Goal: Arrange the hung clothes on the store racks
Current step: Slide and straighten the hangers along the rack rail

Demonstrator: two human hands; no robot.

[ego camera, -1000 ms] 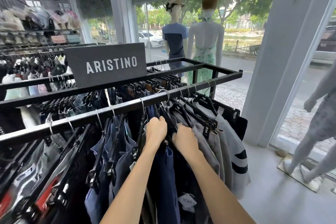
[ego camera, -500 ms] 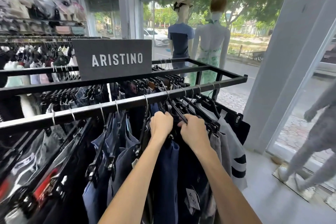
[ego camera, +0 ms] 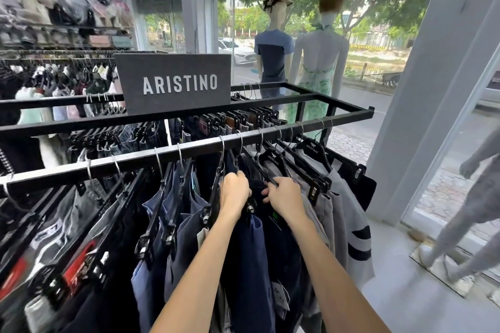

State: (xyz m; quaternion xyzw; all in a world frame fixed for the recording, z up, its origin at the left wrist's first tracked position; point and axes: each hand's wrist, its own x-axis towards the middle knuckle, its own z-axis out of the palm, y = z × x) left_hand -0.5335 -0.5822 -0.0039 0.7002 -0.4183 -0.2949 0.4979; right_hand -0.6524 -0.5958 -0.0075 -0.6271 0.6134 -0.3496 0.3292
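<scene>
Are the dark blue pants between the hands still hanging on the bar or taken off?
Hanging. The dark blue pants hang below the bar, though which hook is theirs is unclear.

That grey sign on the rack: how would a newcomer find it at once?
Start at the black metal rack crowded with hung clothes in front of the shop window. On its middle rail, left of the two window mannequins, stands the grey sign. It alone is a flat board, and it bears the white letters ARISTINO.
</scene>
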